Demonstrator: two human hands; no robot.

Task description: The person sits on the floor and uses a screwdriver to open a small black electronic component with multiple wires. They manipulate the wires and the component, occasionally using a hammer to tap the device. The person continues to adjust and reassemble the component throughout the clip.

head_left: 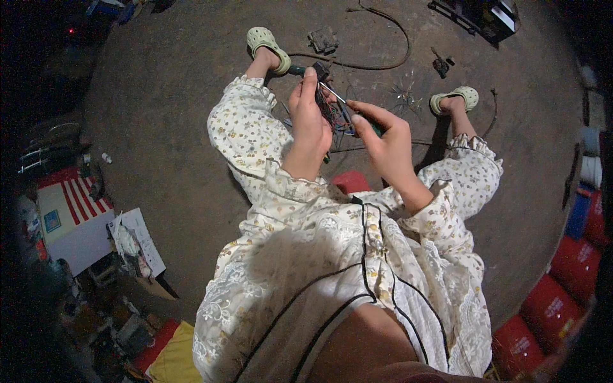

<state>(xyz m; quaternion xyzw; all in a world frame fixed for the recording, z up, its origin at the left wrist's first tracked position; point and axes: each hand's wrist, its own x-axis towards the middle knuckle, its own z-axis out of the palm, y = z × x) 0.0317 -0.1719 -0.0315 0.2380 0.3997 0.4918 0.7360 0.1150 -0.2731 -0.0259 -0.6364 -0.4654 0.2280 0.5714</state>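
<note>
The left hand kept a closed grip on a small dark part with wires, while the right hand pinched a screwdriver against it.

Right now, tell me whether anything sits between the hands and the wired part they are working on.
Nothing visible does. The left hand already grips the small dark wired part, and the right hand holds a screwdriver whose shaft reaches to it. The tip's exact contact is too small to tell.
</note>
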